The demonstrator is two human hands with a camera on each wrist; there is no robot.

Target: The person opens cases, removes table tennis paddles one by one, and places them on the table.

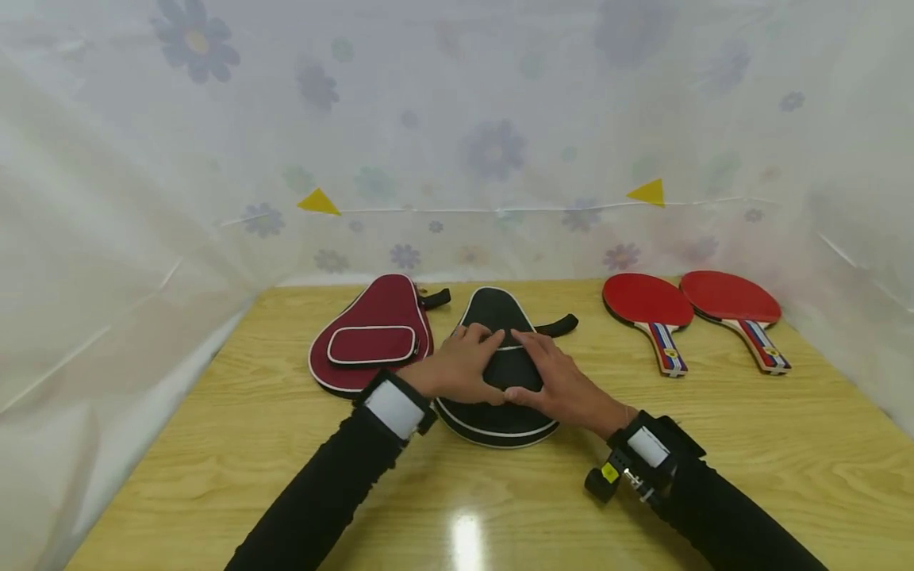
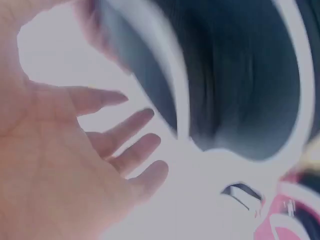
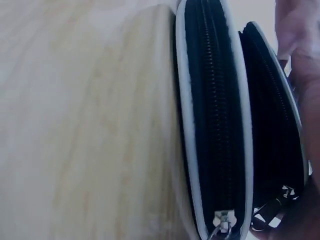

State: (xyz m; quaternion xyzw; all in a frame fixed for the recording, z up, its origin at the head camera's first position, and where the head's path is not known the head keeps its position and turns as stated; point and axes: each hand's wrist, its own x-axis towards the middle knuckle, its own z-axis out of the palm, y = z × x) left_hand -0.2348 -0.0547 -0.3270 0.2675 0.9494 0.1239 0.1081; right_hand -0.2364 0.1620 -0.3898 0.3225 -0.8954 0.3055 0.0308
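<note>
A black table tennis paddle case with white piping lies on the table, its narrow end away from me. My left hand is over its left side, fingers slightly bent and thumb towards the middle. From the right, my right hand meets it over the case, the thumb tips close together. In the left wrist view the left hand shows its palm, fingers spread beside the blurred case. The right wrist view shows the case's side zipper, with the right hand at the front pocket.
Left of the black case lies a dark red paddle case with a front pocket. Two red paddles, one nearer and one farther right, lie at the back right. A flowered white sheet hangs behind the wooden table.
</note>
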